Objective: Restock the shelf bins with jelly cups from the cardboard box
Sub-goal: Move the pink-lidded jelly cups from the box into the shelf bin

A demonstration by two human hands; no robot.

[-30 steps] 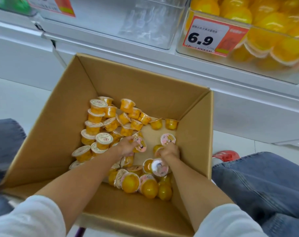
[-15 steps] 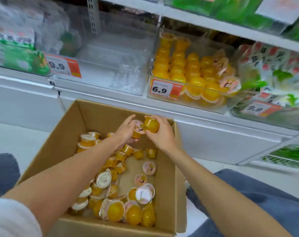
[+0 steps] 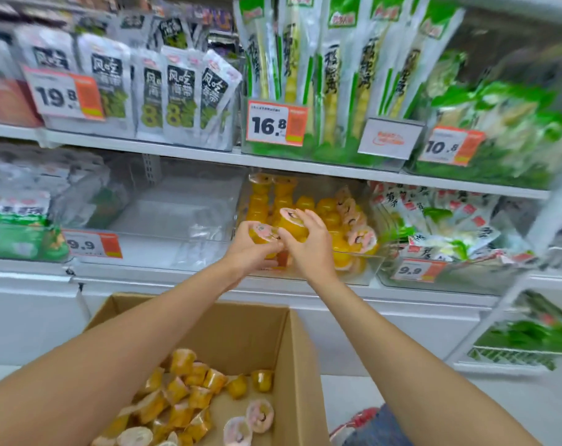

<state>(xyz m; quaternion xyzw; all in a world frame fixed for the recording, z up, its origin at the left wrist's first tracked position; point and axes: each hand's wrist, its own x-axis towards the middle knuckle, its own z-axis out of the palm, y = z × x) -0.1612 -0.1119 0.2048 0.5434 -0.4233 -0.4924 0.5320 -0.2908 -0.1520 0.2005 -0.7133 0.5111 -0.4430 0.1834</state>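
Both my hands are raised side by side at the front of a clear shelf bin half full of orange jelly cups. My left hand grips an orange jelly cup with a pink lid. My right hand grips another orange jelly cup, its lid tilted toward me. The two cups almost touch. Below, the open cardboard box holds several more jelly cups, mostly on its left side.
An empty clear bin stands left of the jelly bin, with a 9.9 price tag. Green snack packets fill the bin to the right. The upper shelf carries seaweed packs and bamboo-shoot bags. A red shoe shows beside the box.
Both hands picked a jelly cup each out of the box and rose to the shelf bin. My view swung up from the box to the shelves.
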